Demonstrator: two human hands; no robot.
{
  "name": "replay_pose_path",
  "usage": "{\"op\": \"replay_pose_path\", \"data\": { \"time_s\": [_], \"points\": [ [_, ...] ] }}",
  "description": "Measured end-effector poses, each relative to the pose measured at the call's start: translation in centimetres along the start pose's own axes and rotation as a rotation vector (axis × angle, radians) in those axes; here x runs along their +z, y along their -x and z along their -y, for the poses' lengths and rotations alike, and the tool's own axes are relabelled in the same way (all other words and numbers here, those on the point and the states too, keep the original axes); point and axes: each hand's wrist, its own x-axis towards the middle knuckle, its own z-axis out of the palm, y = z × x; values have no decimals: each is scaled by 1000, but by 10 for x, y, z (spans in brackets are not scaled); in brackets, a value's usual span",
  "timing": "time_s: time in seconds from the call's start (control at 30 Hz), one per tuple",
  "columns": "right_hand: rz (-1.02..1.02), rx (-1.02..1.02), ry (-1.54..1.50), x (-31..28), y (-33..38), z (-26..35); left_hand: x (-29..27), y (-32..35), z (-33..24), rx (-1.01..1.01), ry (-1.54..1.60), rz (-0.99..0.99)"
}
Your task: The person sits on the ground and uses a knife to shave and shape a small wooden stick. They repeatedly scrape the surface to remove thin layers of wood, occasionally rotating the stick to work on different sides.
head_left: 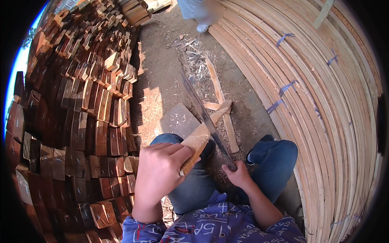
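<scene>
Left hand [160, 172] clamped round the near end of a wooden stake [204, 131], propped aslant on a flat chopping block [178, 120] to steady it. Right hand [239, 175] closed on the handle of a long machete [204, 115], blade laid across the stake's edge for shaving. No containers visible; only stacked wood blocks [81, 117] left, bundled slats [324, 121] right.

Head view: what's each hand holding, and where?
Left hand grips the pale wooden stick at its near end; right hand grips the long dark blade by its handle.

Harsh sunlight, deep shadows at left, fisheye bending and dark corners.
</scene>
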Motion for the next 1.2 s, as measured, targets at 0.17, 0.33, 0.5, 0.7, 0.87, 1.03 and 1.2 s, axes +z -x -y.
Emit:
{"op": "replay_pose_path", "data": {
  "time_s": [0.17, 0.33, 0.5, 0.7, 0.87, 1.03, 1.2],
  "points": [
    [69, -69, -18, -17, 18, 55, 7, 22, 10, -213, 33, -111],
    [6, -175, -2, -17, 5, 67, 7, 16, 5, -162, 4, -99],
    [21, -35, 36, -17, -13, 24, 12, 14, -1, -141, -13, -109],
    [20, -274, 19, -39, 18, 99, 11, 14, -5, -122, -27, -80],
    [-72, 71, 169, -17, -12, 14, 9, 12, -15, -90, -54, -36],
    [-17, 74, 222, -26, -7, 12, 16, 31, -6, -160, -21, -55],
    [48, -258, 49, -18, 16, 75, 17, 40, -3, -156, -26, -50]
  ]
}}
